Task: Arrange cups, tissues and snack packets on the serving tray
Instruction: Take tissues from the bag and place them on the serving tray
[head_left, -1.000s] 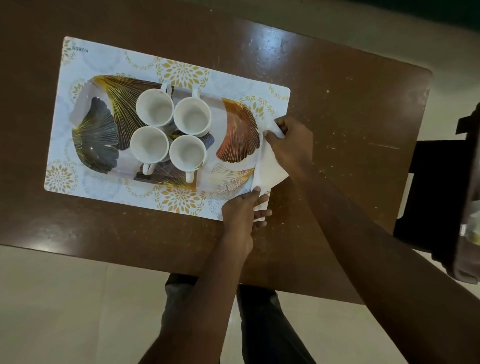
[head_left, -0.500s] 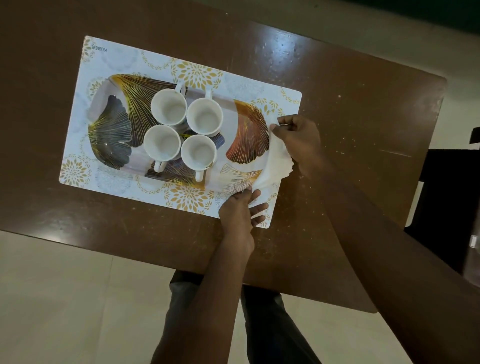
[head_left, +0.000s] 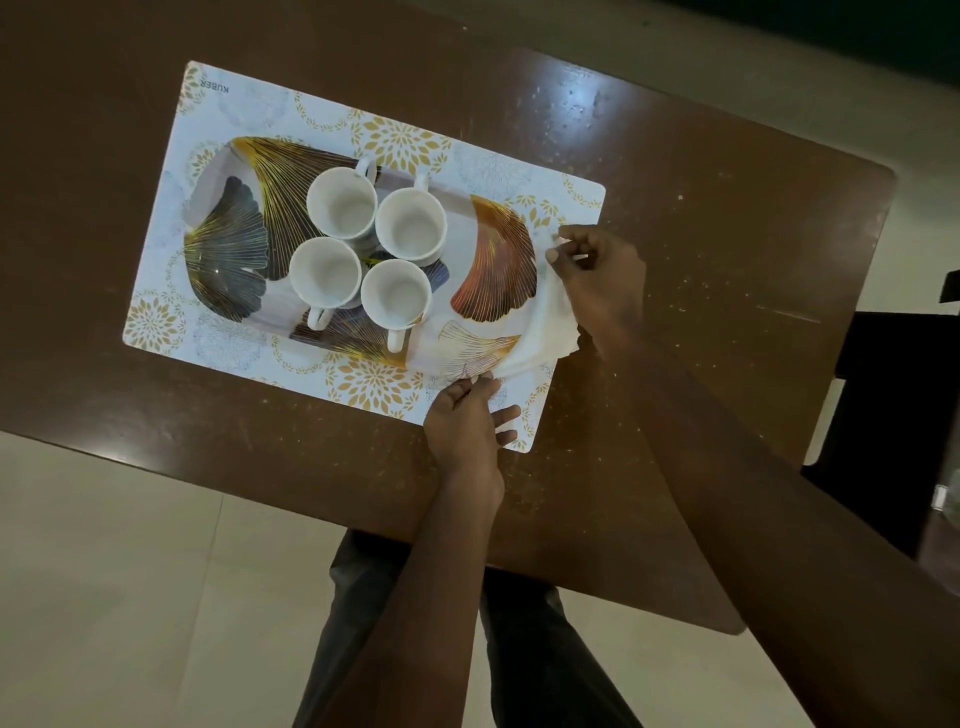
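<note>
Both hands (head_left: 462, 415) (head_left: 597, 275) shifted tissue (head_left: 545, 332) onto tray (head_left: 208, 208) – crumpled.

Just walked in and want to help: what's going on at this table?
A person is laying a white tissue at the right end of the leaf-patterned serving tray. The right hand pinches its far edge, the left hand its near corner. Four empty white cups already stand grouped mid-tray.

Four cups (head_left: 368, 254) crowd the tray's (head_left: 208, 208) middle, blocking passage there; its left end lies bare. Both hands and a tissue (head_left: 548, 332) occupy the right end. The desk (head_left: 727, 234) (right and upper left of frame) stays open.
</note>
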